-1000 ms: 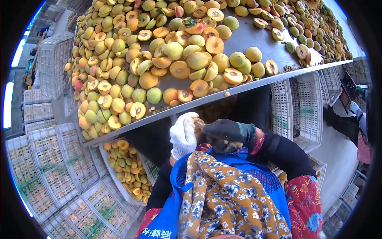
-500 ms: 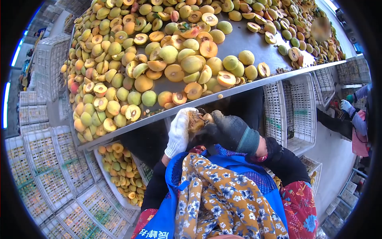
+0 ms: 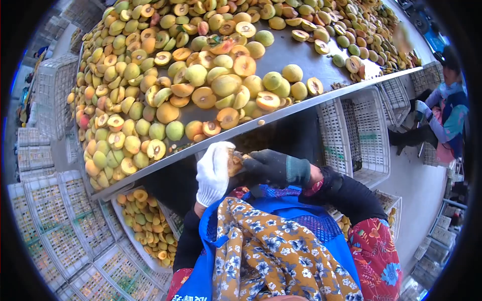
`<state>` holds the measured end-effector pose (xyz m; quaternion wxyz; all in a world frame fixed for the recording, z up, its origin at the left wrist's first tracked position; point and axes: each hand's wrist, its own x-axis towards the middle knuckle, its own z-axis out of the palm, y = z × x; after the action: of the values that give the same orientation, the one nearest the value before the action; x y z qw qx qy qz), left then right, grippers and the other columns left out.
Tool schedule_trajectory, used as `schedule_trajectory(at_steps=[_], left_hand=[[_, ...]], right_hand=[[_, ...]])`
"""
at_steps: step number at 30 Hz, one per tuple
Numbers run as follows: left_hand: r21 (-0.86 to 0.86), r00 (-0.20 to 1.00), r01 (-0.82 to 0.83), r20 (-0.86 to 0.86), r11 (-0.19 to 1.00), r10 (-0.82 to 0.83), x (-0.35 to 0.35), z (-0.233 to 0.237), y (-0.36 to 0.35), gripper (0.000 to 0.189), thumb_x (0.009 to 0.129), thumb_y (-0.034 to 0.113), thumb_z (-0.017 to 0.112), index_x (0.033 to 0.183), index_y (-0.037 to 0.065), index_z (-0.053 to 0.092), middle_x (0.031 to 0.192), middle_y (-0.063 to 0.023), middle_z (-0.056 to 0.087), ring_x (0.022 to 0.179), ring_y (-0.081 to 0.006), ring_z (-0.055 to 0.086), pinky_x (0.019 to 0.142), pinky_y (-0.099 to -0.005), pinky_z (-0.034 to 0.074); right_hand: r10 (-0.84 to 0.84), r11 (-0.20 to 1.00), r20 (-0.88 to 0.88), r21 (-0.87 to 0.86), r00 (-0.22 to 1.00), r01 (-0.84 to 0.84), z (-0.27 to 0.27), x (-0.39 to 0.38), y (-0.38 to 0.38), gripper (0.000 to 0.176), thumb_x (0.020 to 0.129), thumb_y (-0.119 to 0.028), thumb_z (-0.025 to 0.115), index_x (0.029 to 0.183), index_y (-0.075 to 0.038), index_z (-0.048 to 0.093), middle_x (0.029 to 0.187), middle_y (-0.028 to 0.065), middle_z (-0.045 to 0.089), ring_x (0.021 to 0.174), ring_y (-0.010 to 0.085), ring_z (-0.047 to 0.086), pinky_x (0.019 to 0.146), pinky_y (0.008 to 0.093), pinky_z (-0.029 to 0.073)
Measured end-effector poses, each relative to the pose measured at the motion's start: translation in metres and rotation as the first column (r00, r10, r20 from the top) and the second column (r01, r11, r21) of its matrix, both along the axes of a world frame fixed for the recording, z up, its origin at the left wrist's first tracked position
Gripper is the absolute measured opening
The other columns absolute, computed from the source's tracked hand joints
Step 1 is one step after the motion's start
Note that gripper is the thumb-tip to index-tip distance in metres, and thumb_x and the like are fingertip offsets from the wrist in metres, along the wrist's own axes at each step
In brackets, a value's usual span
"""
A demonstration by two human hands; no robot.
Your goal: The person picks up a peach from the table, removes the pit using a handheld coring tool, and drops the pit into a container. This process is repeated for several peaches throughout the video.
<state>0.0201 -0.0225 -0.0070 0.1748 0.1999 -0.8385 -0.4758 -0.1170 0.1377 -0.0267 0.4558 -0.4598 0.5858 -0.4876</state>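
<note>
My left hand (image 3: pixel 213 171), in a white knit glove, is closed around a wet, brownish-yellow piece of peach (image 3: pixel 234 163). Against its right side my right hand (image 3: pixel 273 168), in a dark glove with a green cuff, has its fingers curled in. Whatever those fingers grip is hidden. Both hands are together above my blue apron (image 3: pixel 317 224), just below the metal table's edge. Many whole and halved peaches (image 3: pixel 224 85), some with pits showing, are heaped on the metal table (image 3: pixel 311 52) beyond my hands.
A crate of peach halves (image 3: pixel 145 220) stands at lower left beside stacked white plastic crates (image 3: pixel 55 215). More crates (image 3: pixel 369 135) stand under the table's right side. A co-worker (image 3: pixel 442 113) sits at far right. The table's raised metal rim (image 3: pixel 221 141) runs across in front of me.
The view has shifted, so the table and peaches appear slightly further left and up. My hands stay together around the peach piece, and more of the co-worker shows at right.
</note>
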Motion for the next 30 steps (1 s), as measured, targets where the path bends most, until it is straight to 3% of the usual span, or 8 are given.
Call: schedule_trajectory(at_steps=[2,5,8,14,19,20,26,30], left_hand=[[0.006,0.999,0.04,0.025,0.999,-0.04,0.0,-0.008,-0.001,0.027,0.105,0.016,0.045,0.107,0.003,0.068,0.098,-0.0144,0.071,0.089,-0.0301,0.07,0.085,-0.0354,0.053],[0.2,0.973,-0.194,0.168,0.961,0.161,-0.002,-0.001,0.016,0.032,0.097,0.033,0.052,0.098,0.012,0.075,0.094,-0.0072,0.073,0.086,-0.0221,0.067,0.087,-0.0363,0.052],[0.217,0.999,0.006,0.044,0.976,-0.016,0.001,0.0,0.008,0.035,0.105,0.027,0.046,0.101,0.003,0.07,0.088,-0.0094,0.069,0.081,-0.0176,0.065,0.078,-0.0325,0.052],[0.136,0.998,0.059,0.014,0.989,-0.061,-0.001,-0.009,0.007,0.016,0.098,0.009,0.052,0.101,0.001,0.066,0.088,-0.0121,0.067,0.077,-0.0213,0.065,0.076,-0.0337,0.053],[-0.144,0.991,0.108,0.09,0.984,-0.096,-0.005,-0.022,0.006,0.037,0.108,0.025,0.039,0.101,0.001,0.067,0.092,-0.0135,0.07,0.087,-0.0256,0.067,0.084,-0.0357,0.051],[0.272,0.981,0.064,0.159,0.96,-0.11,-0.009,-0.018,0.001,0.035,0.107,0.022,0.041,0.099,0.001,0.068,0.091,-0.0136,0.07,0.086,-0.0253,0.068,0.083,-0.0356,0.051],[-0.205,0.998,0.061,0.01,0.977,-0.061,-0.005,-0.011,0.013,0.03,0.104,0.017,0.045,0.098,0.0,0.068,0.086,-0.0152,0.07,0.081,-0.0286,0.071,0.076,-0.0354,0.053],[0.164,0.978,0.173,0.09,0.971,-0.189,-0.002,-0.003,-0.002,0.023,0.102,0.012,0.049,0.098,0.001,0.069,0.088,-0.0166,0.071,0.079,-0.0348,0.069,0.077,-0.0384,0.054]], right_hand=[[-0.01,0.932,0.057,0.362,0.998,-0.012,0.021,-0.003,-0.004,0.05,0.108,-0.046,0.046,0.107,0.001,0.065,0.083,0.0102,0.067,0.073,0.0186,0.064,0.067,0.0351,0.052],[-0.022,0.951,0.46,0.282,0.888,-0.123,0.016,-0.004,0.002,0.047,0.107,-0.045,0.052,0.1,-0.001,0.067,0.076,0.001,0.061,0.063,0.0106,0.057,0.058,0.0275,0.048],[0.107,0.992,0.609,-0.019,0.786,-0.121,-0.015,0.001,0.011,0.03,0.105,-0.033,0.057,0.107,-0.006,0.071,0.084,-0.0003,0.068,0.071,0.0069,0.06,0.066,0.0261,0.051],[-0.011,0.948,0.791,0.202,0.611,-0.244,-0.005,-0.002,0.008,0.025,0.105,-0.029,0.057,0.105,-0.008,0.069,0.083,-0.002,0.065,0.067,0.0054,0.059,0.057,0.0238,0.049],[-0.01,0.953,0.354,0.286,0.935,-0.097,-0.002,0.005,-0.003,0.044,0.105,-0.045,0.057,0.086,-0.005,0.063,0.06,-0.0022,0.049,0.043,0.0059,0.046,0.037,0.0216,0.038],[-0.029,0.957,0.501,0.264,0.865,-0.12,-0.001,0.0,-0.002,0.045,0.105,-0.046,0.056,0.087,-0.005,0.063,0.06,-0.0021,0.05,0.043,0.0063,0.046,0.038,0.0219,0.038],[-0.032,0.86,0.663,0.399,0.748,-0.318,0.025,-0.003,-0.001,0.029,0.099,-0.032,0.063,0.11,-0.006,0.07,0.078,0.0031,0.067,0.064,0.0123,0.062,0.056,0.0279,0.052],[-0.046,0.872,0.935,0.209,0.351,-0.442,-0.007,-0.007,0.004,0.028,0.098,-0.028,0.066,0.115,-0.007,0.071,0.085,0.0043,0.073,0.065,0.011,0.065,0.056,0.0266,0.054]])
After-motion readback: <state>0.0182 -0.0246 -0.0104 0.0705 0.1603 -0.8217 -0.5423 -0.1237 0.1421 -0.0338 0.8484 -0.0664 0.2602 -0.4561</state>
